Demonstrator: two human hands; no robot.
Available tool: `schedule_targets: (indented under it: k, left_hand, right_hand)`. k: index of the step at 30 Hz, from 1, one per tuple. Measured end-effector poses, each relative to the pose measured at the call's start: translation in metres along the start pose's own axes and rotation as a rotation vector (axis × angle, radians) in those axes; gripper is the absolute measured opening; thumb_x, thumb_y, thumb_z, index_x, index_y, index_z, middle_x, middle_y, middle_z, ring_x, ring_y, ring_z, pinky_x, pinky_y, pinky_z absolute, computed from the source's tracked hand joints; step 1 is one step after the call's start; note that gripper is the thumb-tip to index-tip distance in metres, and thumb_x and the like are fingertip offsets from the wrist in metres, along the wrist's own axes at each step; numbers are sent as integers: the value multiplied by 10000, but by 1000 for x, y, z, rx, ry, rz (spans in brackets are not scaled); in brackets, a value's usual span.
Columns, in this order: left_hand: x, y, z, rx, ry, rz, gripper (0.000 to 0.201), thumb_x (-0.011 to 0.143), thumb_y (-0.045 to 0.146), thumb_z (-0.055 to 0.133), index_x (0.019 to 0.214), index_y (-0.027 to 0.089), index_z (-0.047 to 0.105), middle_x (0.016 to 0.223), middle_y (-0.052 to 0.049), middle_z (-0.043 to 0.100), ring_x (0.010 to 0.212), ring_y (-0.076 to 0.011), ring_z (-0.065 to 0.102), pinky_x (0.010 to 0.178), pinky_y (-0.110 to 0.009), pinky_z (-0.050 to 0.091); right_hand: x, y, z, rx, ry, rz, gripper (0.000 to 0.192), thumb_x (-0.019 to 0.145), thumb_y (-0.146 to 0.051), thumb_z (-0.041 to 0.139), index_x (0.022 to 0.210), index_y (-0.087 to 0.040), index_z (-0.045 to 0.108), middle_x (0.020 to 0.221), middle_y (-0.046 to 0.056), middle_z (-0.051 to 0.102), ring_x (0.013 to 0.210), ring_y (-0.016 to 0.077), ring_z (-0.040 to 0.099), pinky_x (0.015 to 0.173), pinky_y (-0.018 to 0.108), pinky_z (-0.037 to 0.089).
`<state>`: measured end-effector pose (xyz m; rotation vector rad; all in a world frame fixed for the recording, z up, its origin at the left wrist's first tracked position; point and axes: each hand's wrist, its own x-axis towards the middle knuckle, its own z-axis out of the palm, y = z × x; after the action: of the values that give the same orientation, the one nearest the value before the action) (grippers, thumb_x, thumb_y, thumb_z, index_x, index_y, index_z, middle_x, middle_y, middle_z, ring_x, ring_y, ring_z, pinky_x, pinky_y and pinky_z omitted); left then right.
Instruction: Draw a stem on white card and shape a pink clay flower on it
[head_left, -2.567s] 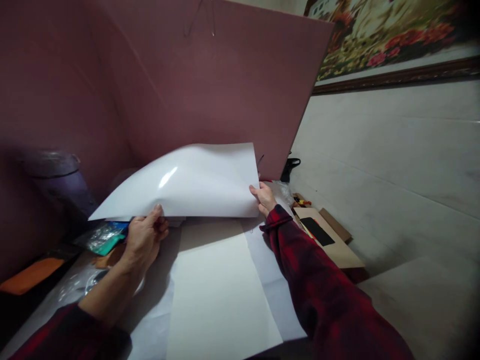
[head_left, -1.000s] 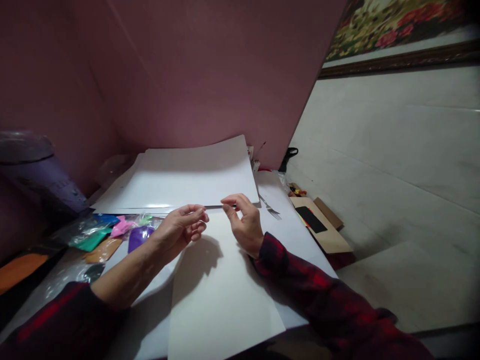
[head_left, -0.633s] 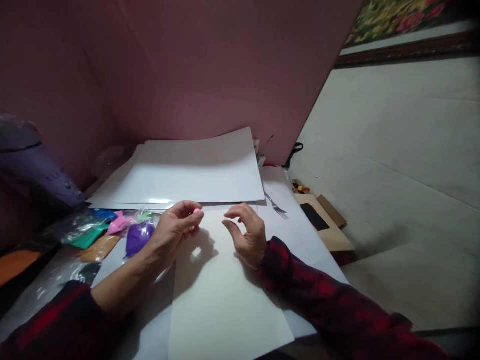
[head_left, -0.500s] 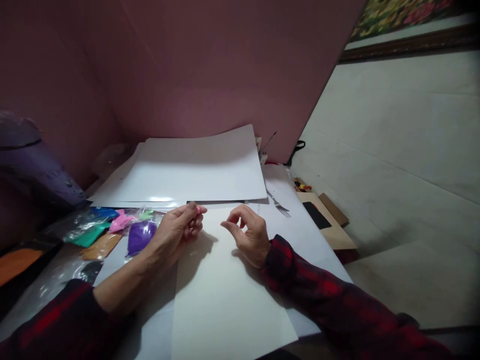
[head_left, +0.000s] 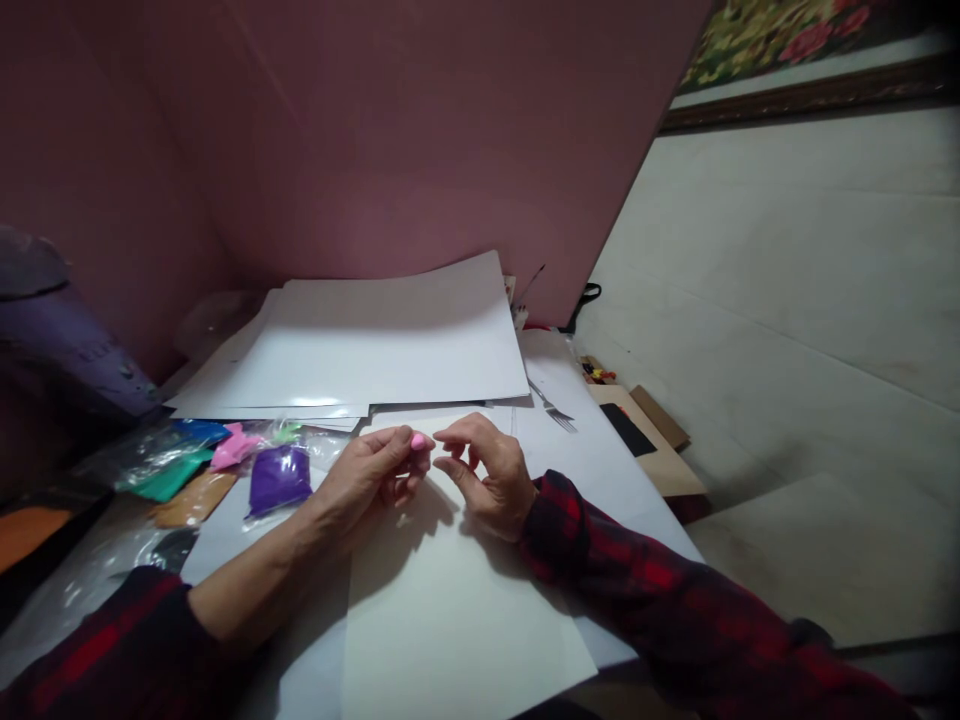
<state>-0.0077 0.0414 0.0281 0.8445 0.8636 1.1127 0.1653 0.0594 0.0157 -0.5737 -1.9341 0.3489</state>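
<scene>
Both hands have drawn closer together over the last half second, and the pink ball, partly covered by the fingers a moment ago, now shows plainly at the left fingertips. At the far left stands a purple container (head_left: pixel 82 345), with an orange piece (head_left: pixel 30 530) lower down, nearer the person. Next come several packets in clear plastic: a teal packet (head_left: pixel 174 477), a brown packet (head_left: pixel 195 499), a pink packet (head_left: pixel 235 447) and a purple packet (head_left: pixel 279 480) (the glare on the film blurs some edges). Behind them, against the pink wall panel (head_left: pixel 390 150), lies a stack of glossy white sheets (head_left: pixel 397 340).

The left hand (head_left: pixel 386 470) pinches the small pink ball (head_left: pixel 418 440) between thumb and forefinger, its other fingers curled beneath. Under both hands a cream sheet (head_left: pixel 457 620) lies on the white tabletop (head_left: pixel 551 355). Just beside the ball, the right hand (head_left: pixel 487 475) curves thumb and forefinger toward each other with a narrow gap between their tips and nothing visible in its grasp; whether it touches the left fingers I cannot tell. Farther right, a fork (head_left: pixel 557 413) lies near the stack's corner, and beyond it sits a cardboard piece (head_left: pixel 671 470) bearing a black rectangle (head_left: pixel 628 430).
</scene>
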Motion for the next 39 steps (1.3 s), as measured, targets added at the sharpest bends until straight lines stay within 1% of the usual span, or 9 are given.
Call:
schedule_targets:
  k: [4,9,12,14,20,24,29,35,39]
  left_hand:
    - [-1,-3,0,78,-12,-5,334,694,446,787,656,153,633,579,-5,528,444,-74,424,407,-198,271]
    - [-4,-4,-1,125,-77,-17,412,736,555,708,687,151,639,567,-7,526,435,-78,408,409,-203,272]
    - [-6,-3,0,165,-99,-21,355,729,485,744,691,148,636,535,17,506,436,-74,398,412,-195,297]
    - [-7,-4,1,155,-90,-24,313,711,433,774,698,161,618,516,37,496,428,-69,392,407,-185,299]
    - [-8,-6,2,193,-74,-38,352,729,481,746,691,152,626,525,31,509,435,-58,409,415,-171,292]
    - [-6,-5,2,192,-37,-40,336,681,436,795,655,164,600,494,44,499,420,-57,398,415,-172,281]
    - [-5,-4,2,211,-48,-33,403,719,533,731,654,150,623,537,22,523,427,-58,414,412,-173,295]
    - [-5,-3,-1,194,-12,-10,343,689,440,789,663,169,580,526,41,505,436,-65,422,417,-171,320]
    - [-5,-5,-1,210,-47,-22,385,735,510,730,672,156,591,559,21,537,435,-60,427,416,-169,322]
  right_hand:
    - [-1,0,0,-5,-45,-3,217,866,-211,626,1081,-232,609,890,42,607,737,152,575,602,299,535]
    - [-2,-1,1,26,-37,-4,122,860,-173,622,977,-208,621,843,34,585,756,150,565,599,285,524]
    - [-2,0,1,35,-19,-18,144,843,-154,635,980,-196,616,845,35,588,748,147,555,592,282,518]
    - [-2,-1,1,52,-24,-34,187,836,-141,637,1015,-192,618,876,41,593,747,140,557,593,277,519]
    - [-2,-3,-1,22,-16,-24,155,816,-119,648,956,-186,636,867,35,582,721,126,559,590,264,516]
    - [-1,-2,-2,29,-46,-33,210,809,-117,648,1008,-183,626,899,47,604,741,133,569,589,266,522]
    - [-1,-2,-2,29,-31,-28,125,831,-129,634,944,-180,624,858,40,602,729,131,564,593,269,521]
    - [-1,-1,-2,34,-54,-35,237,833,-150,644,1064,-192,615,897,43,623,733,130,574,590,265,524]
    - [-2,-1,-2,21,-46,-18,155,848,-150,632,998,-189,644,891,38,605,699,109,580,572,241,515]
